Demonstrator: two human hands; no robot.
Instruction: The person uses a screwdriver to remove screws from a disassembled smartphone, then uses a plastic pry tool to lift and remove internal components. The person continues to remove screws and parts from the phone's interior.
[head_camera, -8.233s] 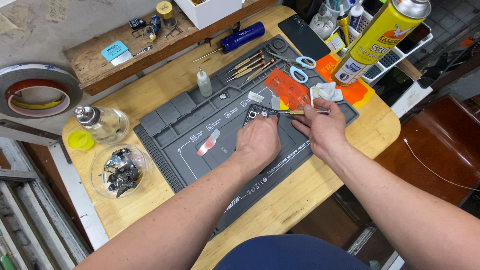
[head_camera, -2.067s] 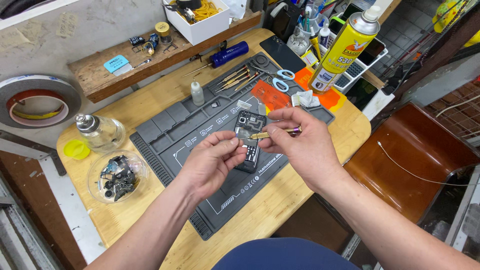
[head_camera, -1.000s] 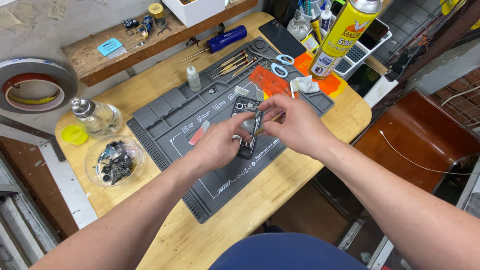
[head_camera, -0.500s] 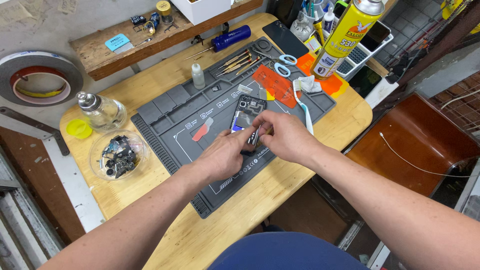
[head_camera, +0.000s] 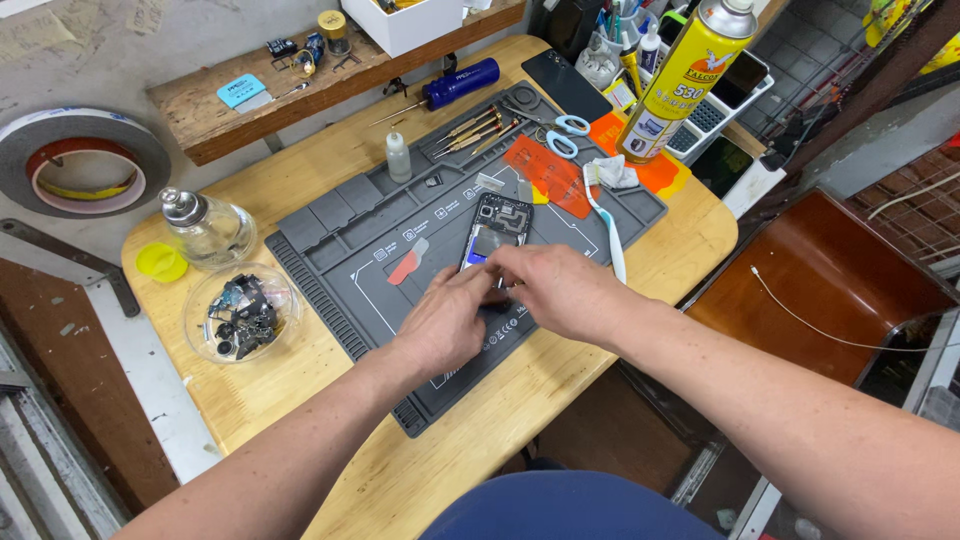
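Note:
An opened phone (head_camera: 497, 222) with its insides showing lies flat on the grey work mat (head_camera: 350, 260). Both of my hands meet over its near end. My left hand (head_camera: 445, 325) comes in from the lower left, and its fingertips pinch the phone's near edge. My right hand (head_camera: 560, 290) reaches in from the right, palm down, fingers bent onto the same end. Whatever is under those fingers is hidden.
A white toothbrush (head_camera: 603, 225), orange sheets (head_camera: 545, 175), scissors (head_camera: 562, 130) and slim hand tools (head_camera: 470, 130) lie on the mat's far side. A tall yellow spray can (head_camera: 690, 75) stands far right. On the left are a glass bowl of small parts (head_camera: 240, 315), a glass bottle (head_camera: 205, 228) and a tape roll (head_camera: 80, 165).
Two seconds ago I held the phone lifted, with a thin tool in my right hand. Now it lies on the mat, and my hands have closed over its near end.

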